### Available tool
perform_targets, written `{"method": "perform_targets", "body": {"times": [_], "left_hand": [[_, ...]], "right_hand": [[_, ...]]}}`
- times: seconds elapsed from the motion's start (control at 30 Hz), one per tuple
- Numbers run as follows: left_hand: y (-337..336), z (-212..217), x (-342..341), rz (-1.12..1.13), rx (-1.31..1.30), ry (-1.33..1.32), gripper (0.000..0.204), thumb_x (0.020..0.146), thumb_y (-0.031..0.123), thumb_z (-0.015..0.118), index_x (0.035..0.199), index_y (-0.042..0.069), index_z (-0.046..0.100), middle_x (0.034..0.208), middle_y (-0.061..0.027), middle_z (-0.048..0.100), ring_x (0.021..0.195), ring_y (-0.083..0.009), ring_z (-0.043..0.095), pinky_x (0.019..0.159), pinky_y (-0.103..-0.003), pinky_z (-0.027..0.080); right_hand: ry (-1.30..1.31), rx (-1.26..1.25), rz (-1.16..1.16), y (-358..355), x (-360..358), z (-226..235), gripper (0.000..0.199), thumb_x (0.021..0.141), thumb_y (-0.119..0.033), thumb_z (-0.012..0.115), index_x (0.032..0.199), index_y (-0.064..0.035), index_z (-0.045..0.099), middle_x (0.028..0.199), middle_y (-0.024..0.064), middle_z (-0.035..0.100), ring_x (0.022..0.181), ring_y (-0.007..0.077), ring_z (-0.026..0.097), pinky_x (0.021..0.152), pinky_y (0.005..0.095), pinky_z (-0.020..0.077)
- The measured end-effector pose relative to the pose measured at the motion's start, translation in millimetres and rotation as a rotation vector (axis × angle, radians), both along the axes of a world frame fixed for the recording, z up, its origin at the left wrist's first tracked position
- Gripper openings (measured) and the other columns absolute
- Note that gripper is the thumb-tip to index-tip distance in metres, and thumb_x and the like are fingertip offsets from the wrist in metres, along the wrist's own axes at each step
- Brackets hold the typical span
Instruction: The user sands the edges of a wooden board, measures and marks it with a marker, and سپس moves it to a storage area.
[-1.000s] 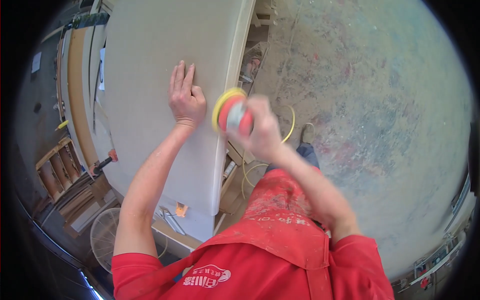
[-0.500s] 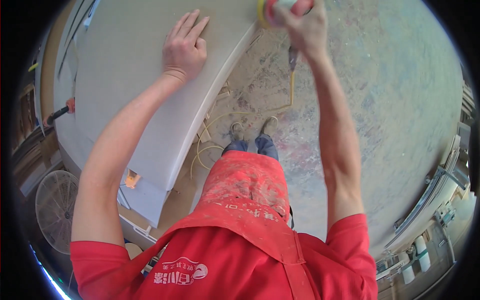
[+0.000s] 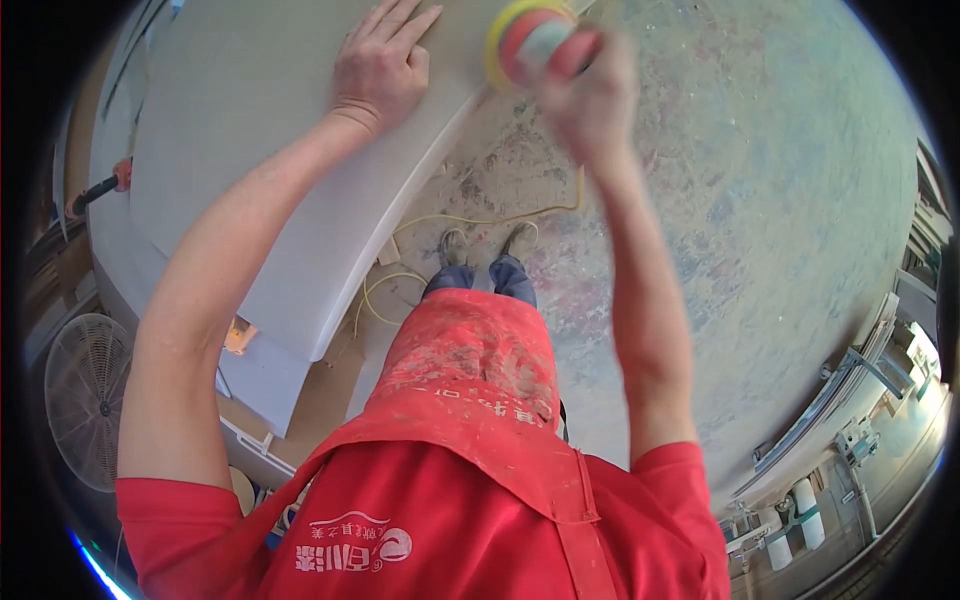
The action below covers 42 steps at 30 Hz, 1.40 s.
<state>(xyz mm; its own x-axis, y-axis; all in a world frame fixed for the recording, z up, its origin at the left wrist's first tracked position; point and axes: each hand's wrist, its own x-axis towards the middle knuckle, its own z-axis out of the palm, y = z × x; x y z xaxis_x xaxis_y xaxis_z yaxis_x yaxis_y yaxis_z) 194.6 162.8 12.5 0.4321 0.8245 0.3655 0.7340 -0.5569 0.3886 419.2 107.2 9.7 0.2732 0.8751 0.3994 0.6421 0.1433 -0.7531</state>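
Observation:
My left hand lies on a large pale grey panel, fingers stretched out and slightly apart. My right hand, smeared by motion, is wrapped round a red disc sander with a yellow rim. The sander is at the panel's right edge, tilted with its disc side toward the panel. Whether the disc touches the edge I cannot tell. From below the right hand a thin yellow hose runs down to the floor and curls under the panel's edge.
A tool with a black handle and reddish head rests at the panel's left side. A round fan stands at lower left. The floor is stained with paint and dust. Boards and white cylinders line the right.
My right hand and the sander have moved left and nearer, along the panel's edge. The left hand stays flat on the panel. The whole view has shifted slightly.

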Motion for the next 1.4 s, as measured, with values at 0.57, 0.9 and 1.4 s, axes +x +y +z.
{"method": "perform_targets", "body": {"times": [0.57, 0.9, 1.4], "left_hand": [[11.7, -6.2, -4.4, -0.058, 0.078, 0.201, 0.047, 0.080, 0.004, 0.049, 0.125, 0.008, 0.063, 0.139, -0.0148, 0.053, 0.130, -0.0345, 0.047, 0.110, -0.046, 0.037], [4.3, 6.0, -5.2, -0.047, 0.008, 0.326, 0.054, 0.078, -0.001, 0.045, 0.129, 0.003, 0.058, 0.144, -0.0154, 0.047, 0.135, -0.0358, 0.041, 0.112, -0.045, 0.034], [2.7, 15.2, -10.6, -0.053, -0.095, 0.403, 0.061, 0.074, 0.000, 0.040, 0.134, 0.000, 0.054, 0.149, -0.0171, 0.041, 0.139, -0.0382, 0.034, 0.115, -0.047, 0.028]], "right_hand": [[0.227, -0.088, 0.075, -133.4, -115.4, 4.0, 0.060, 0.066, -0.022, 0.085, 0.113, -0.0029, 0.052, 0.110, 0.0209, 0.054, 0.089, 0.0392, 0.064, 0.068, 0.0432, 0.0566], [0.181, -0.103, -0.216, 75.1, 75.7, -7.7, 0.054, 0.071, -0.033, 0.079, 0.107, 0.0021, 0.058, 0.105, 0.0232, 0.059, 0.093, 0.0374, 0.064, 0.080, 0.0422, 0.0530], [0.051, -0.009, 0.207, 23.3, 30.9, 9.3, 0.041, 0.078, -0.022, 0.071, 0.108, 0.0001, 0.053, 0.103, 0.0225, 0.056, 0.081, 0.0393, 0.064, 0.067, 0.0444, 0.0557]]}}
